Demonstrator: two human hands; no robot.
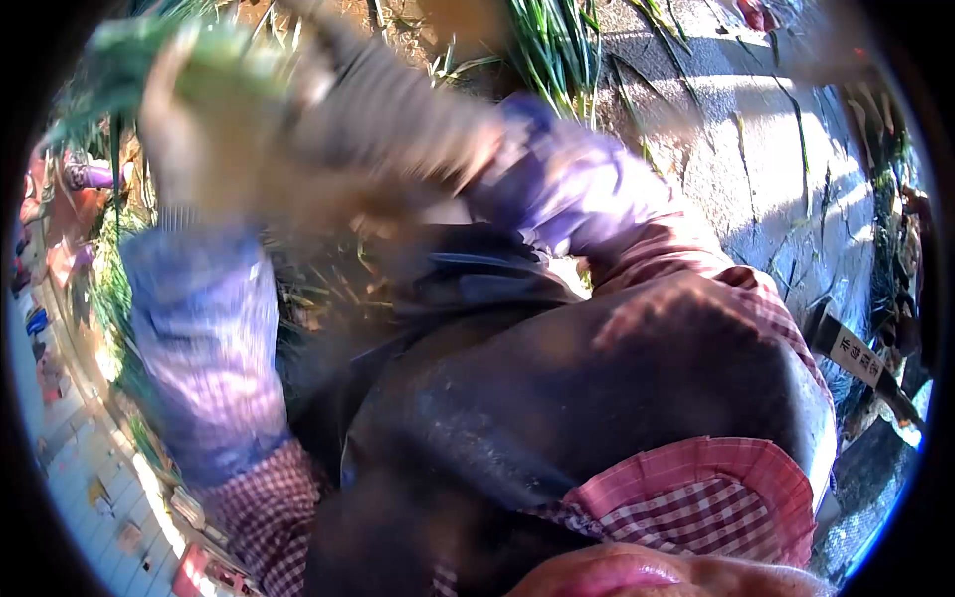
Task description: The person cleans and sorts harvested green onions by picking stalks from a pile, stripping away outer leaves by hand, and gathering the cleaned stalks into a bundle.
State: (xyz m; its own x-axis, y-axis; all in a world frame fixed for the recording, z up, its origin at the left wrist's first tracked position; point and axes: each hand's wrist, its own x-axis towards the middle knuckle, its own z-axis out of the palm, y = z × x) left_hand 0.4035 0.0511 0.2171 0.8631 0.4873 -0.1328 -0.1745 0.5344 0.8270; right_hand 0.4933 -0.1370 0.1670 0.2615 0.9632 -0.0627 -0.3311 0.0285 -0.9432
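Observation:
Both hands wear gloves and are smeared by motion at the upper left. My left hand is closed around a bunch of scallions, whose long green leaves reach toward the left edge. From the right, my right hand, in a striped brownish-grey glove, stretches to the same bunch. Its fingertips are too blurred to show whether they grip. Purple sleeve covers are on both forearms, and a dark apron covers my front.
More scallions lie at the top, with loose leaves scattered over the pale ground. A dark strap with a white label is at the right. Green leaves and small colourful items line the left side, beside a pale tiled surface.

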